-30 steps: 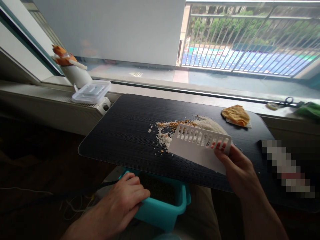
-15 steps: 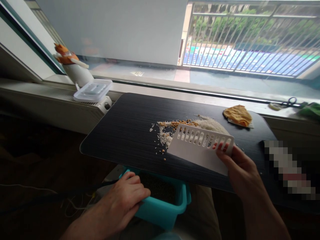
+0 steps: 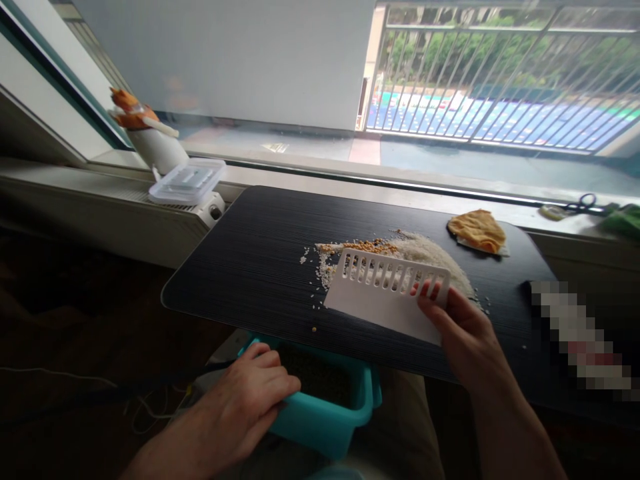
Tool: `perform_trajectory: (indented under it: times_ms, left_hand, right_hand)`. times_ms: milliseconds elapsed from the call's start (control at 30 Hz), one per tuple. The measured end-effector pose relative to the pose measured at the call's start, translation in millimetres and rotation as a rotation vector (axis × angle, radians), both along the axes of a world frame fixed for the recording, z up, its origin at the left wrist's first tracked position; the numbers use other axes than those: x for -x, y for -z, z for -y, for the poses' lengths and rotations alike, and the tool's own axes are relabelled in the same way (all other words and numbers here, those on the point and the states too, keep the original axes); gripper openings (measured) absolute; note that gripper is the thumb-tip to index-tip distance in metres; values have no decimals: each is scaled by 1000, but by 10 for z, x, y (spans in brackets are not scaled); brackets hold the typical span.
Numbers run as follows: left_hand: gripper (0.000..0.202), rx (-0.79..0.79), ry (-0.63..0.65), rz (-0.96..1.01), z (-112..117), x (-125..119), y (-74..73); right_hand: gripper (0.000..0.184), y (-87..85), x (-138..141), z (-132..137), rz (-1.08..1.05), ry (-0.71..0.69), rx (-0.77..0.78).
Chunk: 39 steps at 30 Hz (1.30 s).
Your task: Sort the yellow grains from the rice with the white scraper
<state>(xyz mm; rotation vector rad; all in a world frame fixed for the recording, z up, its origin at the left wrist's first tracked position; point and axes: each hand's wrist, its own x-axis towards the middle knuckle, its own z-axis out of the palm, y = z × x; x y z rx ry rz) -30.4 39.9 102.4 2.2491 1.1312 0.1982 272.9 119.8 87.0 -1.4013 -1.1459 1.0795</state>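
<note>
In my right hand [image 3: 463,327] is a white slotted plastic scraper [image 3: 385,313], pinched near its right end between thumb and fingers. It stands tilted over the dark table, at the near side of a spread of white rice [image 3: 425,257]. Yellow-brown beans [image 3: 370,247] lie mixed along the rice's left part, and a single bean [image 3: 314,329] rests by the table's front edge. My left hand [image 3: 260,387] grips the rim of a turquoise tub [image 3: 320,427] below that edge. Dark, fine-grained contents show inside the tub.
A folded yellow cloth [image 3: 477,232] lies at the back right of the black table [image 3: 240,260]. On the radiator [image 3: 110,193] sits a clear plastic lid [image 3: 189,181]. Scissors [image 3: 585,202] rest on the sill. White cables [image 3: 145,407] trail on the floor at left.
My right hand has slid the scraper slightly left. The single bean has rolled left and closer to the table's front edge. My left hand has stayed on the tub.
</note>
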Motion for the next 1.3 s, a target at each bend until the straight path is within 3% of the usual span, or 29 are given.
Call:
perform_trajectory:
  times_ms: [267,433,500,833,1033,1300]
  left_hand:
    - [32,47,-8,-25,6,11,1]
    - [33,48,5,-32,5,-2,-5]
    - [32,51,8,-38,-1,-8,-2]
    - [32,66,12,-61,0,-9,13]
    - [31,71,11,-40,-18,-7,24]
    - [31,76,4,-27,-15,-3,29]
  right_hand:
    - [23,-76,250,179,-72,-107,55]
    - [24,11,86,19,-1,209,-61]
    - [26,26,42,-90,51,251,-80]
    - [31,123,91,-436,-31,145,-86]
    - [25,161,20,-394,-94,35,-59]
    - [27,115,7,-360,-86,30,-43]
